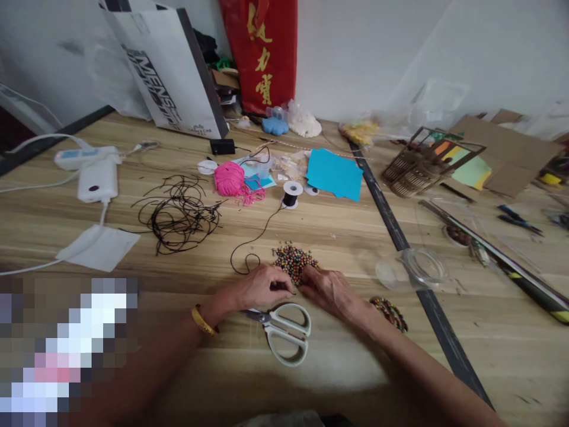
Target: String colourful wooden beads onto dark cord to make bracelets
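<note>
My left hand (265, 286) is closed in a pinch just below a pile of small multicoloured beads (291, 259). A thin black cord (249, 242) runs from a white-flanged spool (292, 194) and loops down to this hand; a dark tip shows at the fingertips. At the lower right edge of the pile, my right hand (326, 289) has its fingers pressed together against the beads, and whatever they pinch is hidden. Below both hands lie scissors (288, 335) with pale handles. Beaded bracelets (389, 314) rest beside my right forearm.
Tangled black cords (180, 216) lie left, near a white power bank (98, 178) with cables. Behind the spool are pink yarn (230, 179) and blue sheets (335, 174). A clear ring-shaped coil (424, 267), a woven basket (411, 172) and pliers (519, 220) are on the right.
</note>
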